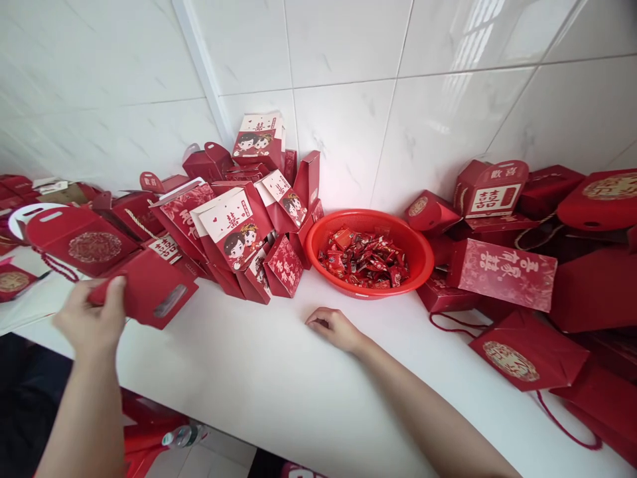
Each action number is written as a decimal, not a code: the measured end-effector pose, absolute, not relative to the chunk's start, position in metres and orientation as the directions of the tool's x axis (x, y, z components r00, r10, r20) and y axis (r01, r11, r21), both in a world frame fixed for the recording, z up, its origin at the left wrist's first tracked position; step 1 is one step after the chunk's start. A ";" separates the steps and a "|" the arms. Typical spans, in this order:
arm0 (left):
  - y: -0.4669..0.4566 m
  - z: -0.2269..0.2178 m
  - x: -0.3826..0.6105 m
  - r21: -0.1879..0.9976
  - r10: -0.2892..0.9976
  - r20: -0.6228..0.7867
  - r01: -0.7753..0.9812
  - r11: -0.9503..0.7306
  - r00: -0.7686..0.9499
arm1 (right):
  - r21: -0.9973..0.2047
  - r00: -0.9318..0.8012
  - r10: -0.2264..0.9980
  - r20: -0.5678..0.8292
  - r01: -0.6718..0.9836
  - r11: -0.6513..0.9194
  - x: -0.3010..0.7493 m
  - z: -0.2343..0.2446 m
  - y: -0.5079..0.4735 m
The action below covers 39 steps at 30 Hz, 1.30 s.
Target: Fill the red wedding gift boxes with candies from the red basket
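Between thumb and fingers, my left hand grips a red gift box by one end. A slot shows at the box's other end, and it is tilted over the table's left side. My right hand rests on the white table with its fingers loosely curled, and nothing shows in it. Just behind that hand stands a red plastic basket partly filled with small red-wrapped candies. Beyond the left hand, red-and-white gift boxes with cartoon couples lean together in a pile.
More red gift boxes with cord handles are heaped on the right. Others lie at the far left. A tiled wall rises behind the table. Below its front edge are a red stool and a plastic bottle.
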<state>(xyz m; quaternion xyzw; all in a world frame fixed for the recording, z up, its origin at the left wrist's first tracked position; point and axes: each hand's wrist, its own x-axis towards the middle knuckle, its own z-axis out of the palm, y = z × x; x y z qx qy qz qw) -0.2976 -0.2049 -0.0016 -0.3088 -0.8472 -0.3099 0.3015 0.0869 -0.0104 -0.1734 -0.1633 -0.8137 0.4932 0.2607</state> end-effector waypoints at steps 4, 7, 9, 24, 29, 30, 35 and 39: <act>-0.180 -0.054 -0.333 0.313 0.354 0.644 0.656 0.687 -0.678 | -0.884 -0.809 0.523 0.266 0.011 0.468 0.088 -0.173 -0.011; -0.166 -0.063 -0.344 0.254 0.398 0.667 0.695 0.672 -0.629 | -0.882 -0.807 0.525 0.269 0.013 0.472 0.087 -0.173 -0.011; -0.162 -0.061 -0.343 0.206 0.432 0.685 0.724 0.658 -0.587 | -0.881 -0.805 0.528 0.270 0.014 0.473 0.087 -0.173 -0.011; -0.142 -0.055 -0.279 0.022 0.581 0.697 0.822 0.569 -0.421 | -0.880 -0.805 0.530 0.268 0.020 0.475 0.088 -0.170 -0.011; -0.142 -0.050 -0.271 0.024 0.585 0.678 0.809 0.587 -0.445 | -0.875 -0.806 0.527 0.270 0.024 0.484 0.088 -0.169 -0.010; -0.143 -0.049 -0.268 0.026 0.589 0.677 0.814 0.580 -0.442 | -0.873 -0.806 0.526 0.269 0.026 0.487 0.087 -0.169 -0.010; -0.147 -0.051 -0.256 0.047 0.622 0.661 0.850 0.525 -0.420 | -0.867 -0.807 0.528 0.266 0.039 0.497 0.088 -0.168 -0.011; -0.149 -0.050 -0.250 0.064 0.630 0.647 0.854 0.516 -0.429 | -0.861 -0.808 0.523 0.270 0.040 0.507 0.088 -0.168 -0.011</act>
